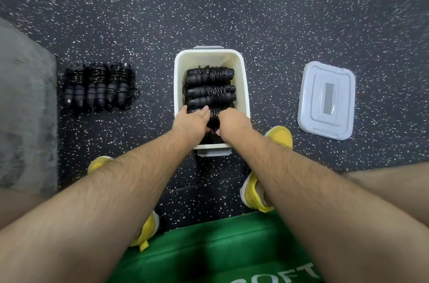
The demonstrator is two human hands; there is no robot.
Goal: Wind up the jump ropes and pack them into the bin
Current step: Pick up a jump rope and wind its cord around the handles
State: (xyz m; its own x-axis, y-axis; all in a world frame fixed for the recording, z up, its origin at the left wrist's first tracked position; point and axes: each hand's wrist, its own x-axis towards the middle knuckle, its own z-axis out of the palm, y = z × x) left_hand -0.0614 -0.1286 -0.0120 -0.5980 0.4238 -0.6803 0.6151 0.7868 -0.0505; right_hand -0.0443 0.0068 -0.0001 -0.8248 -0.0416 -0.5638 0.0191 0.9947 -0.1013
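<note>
Green padding (209, 252) under me sits closest, its white lettering cut off by the frame edge; only "OFT" reads clearly, and I cannot make out the letter before it. Speckled black floor (139, 4) spreads beyond, with a grey mat (25, 101) at my left. On the floor between my yellow shoes (281, 136) stands the white bin (241, 73), its lid (325, 99) lying well apart to the right. Several packed ropes (210, 87) lie crosswise in the bin's far part. Three floor bundles (99, 85) sit side by side to the left, wound but not yet packed. No loose rope shows, so I judge the winding finished and the packing past halfway. Left hand (195, 120) and right hand (232, 122) both grip one wound rope (213, 125) inside the bin's near end.
</note>
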